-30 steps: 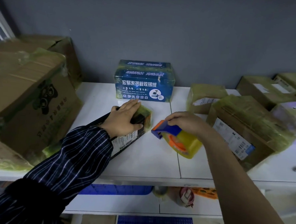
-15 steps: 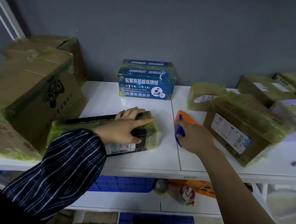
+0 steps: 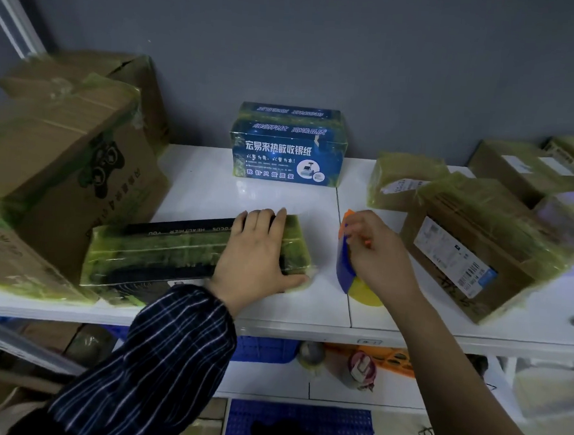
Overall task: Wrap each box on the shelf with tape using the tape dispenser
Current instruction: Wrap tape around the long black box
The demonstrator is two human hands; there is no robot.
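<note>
A long flat black box [image 3: 162, 253], wound in yellowish tape, lies on the white shelf [image 3: 213, 192] next to the big carton on the left. My left hand [image 3: 256, 259] presses flat on the black box's right end, fingers reaching its far edge and thumb along its near corner. Just to the right stands the tape dispenser [image 3: 344, 268], blue with an orange top and a yellow tape roll at its base. My right hand [image 3: 384, 253] holds the dispenser from the right, fingers curled over its upper part. The roll is mostly hidden behind my wrist.
A blue printed box [image 3: 283, 150] stands at the back by the grey wall. A large cardboard carton [image 3: 64, 156] fills the left. Taped brown boxes [image 3: 462, 248] and a smaller parcel [image 3: 402, 180] crowd the right. A blue crate [image 3: 264, 348] and orange basket [image 3: 388, 358] sit below.
The black box has swung round to lie along the shelf, against the left carton. My right hand has stood the dispenser upright on the shelf.
</note>
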